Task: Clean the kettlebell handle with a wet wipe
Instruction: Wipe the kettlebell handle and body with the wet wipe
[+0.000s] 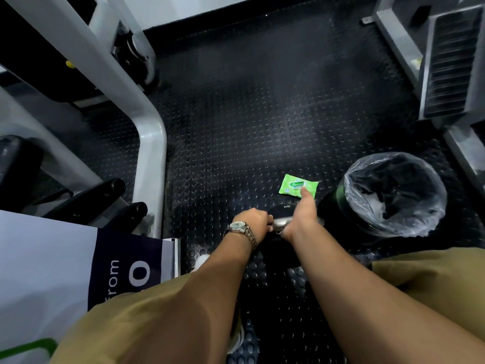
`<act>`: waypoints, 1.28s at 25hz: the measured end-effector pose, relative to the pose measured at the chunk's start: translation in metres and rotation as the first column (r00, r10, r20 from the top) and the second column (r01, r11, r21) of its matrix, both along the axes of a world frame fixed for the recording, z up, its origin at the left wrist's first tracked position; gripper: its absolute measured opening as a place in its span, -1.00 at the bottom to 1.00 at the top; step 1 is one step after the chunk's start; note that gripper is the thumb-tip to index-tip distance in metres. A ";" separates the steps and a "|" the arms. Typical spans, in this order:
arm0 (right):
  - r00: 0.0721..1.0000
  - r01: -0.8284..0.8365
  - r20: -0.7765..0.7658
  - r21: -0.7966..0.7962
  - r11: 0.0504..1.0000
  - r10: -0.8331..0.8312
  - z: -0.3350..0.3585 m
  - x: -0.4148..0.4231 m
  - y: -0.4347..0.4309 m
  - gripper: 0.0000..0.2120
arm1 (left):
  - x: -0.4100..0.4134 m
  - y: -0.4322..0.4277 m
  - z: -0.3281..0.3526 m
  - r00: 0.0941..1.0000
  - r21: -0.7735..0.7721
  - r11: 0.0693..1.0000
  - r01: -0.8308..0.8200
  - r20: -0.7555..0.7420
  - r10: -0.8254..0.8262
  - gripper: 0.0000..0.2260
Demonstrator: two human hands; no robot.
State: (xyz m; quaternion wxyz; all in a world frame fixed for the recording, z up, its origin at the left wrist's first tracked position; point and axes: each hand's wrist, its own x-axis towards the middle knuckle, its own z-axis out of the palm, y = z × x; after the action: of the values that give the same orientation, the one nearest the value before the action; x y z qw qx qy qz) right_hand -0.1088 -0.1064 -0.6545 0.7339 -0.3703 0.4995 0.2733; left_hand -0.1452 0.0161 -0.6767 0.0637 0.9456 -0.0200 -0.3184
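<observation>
A black kettlebell (281, 209) stands on the studded rubber floor between my knees, mostly covered by my hands. Its silver handle (279, 222) shows between them. My left hand (256, 222), with a metal watch on the wrist, is closed around the left end of the handle. My right hand (301, 215) stretches forward over the handle with its fingers extended. A fingertip touches the near edge of the green wet wipe pack (295, 185), which lies flat on the floor just beyond the kettlebell. No loose wipe is visible.
A round bin (364, 222) lined with a clear plastic bag stands right of the kettlebell. Grey gym machine frames (151, 143) rise on the left, and a weight stack (451, 64) at the far right. A white and navy paper bag (78, 271) sits by my left knee.
</observation>
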 end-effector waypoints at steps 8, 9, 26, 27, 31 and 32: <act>0.998 0.046 -0.030 0.003 0.999 -0.046 0.004 -0.003 0.000 -0.51 | 0.002 -0.001 0.001 1.000 0.008 1.000 -0.013 -0.022 0.013 -0.80; 0.995 0.093 -0.041 -0.062 0.994 -0.096 -0.003 0.001 -0.006 -0.47 | 0.002 0.000 0.000 0.999 0.002 1.000 -0.010 -0.034 0.010 -0.81; 0.993 -0.118 0.041 0.151 0.981 0.113 -0.003 -0.022 0.009 -0.45 | 0.002 -0.005 0.004 1.000 0.040 0.999 0.004 0.008 -0.004 -0.79; 0.993 -0.119 0.029 0.163 0.979 0.116 0.000 -0.021 0.009 -0.42 | 0.002 -0.005 0.004 1.000 0.040 0.999 0.005 0.011 -0.005 -0.79; 0.992 0.129 -0.001 -0.023 0.991 -0.129 -0.010 -0.002 -0.008 -0.40 | -0.002 -0.003 0.001 1.000 -0.005 1.000 -0.012 0.003 0.012 -0.83; 0.987 0.156 -0.028 -0.101 0.982 -0.160 -0.016 0.001 -0.010 -0.36 | -0.003 -0.003 0.000 1.000 -0.008 1.000 -0.012 0.002 0.012 -0.82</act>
State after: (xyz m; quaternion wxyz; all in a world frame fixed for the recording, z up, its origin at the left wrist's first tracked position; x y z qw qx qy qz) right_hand -0.1080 -0.1166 -0.6702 0.7249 -0.3604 0.5534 0.1958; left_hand -0.1478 0.0129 -0.6763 0.0693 0.9458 -0.0154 -0.3170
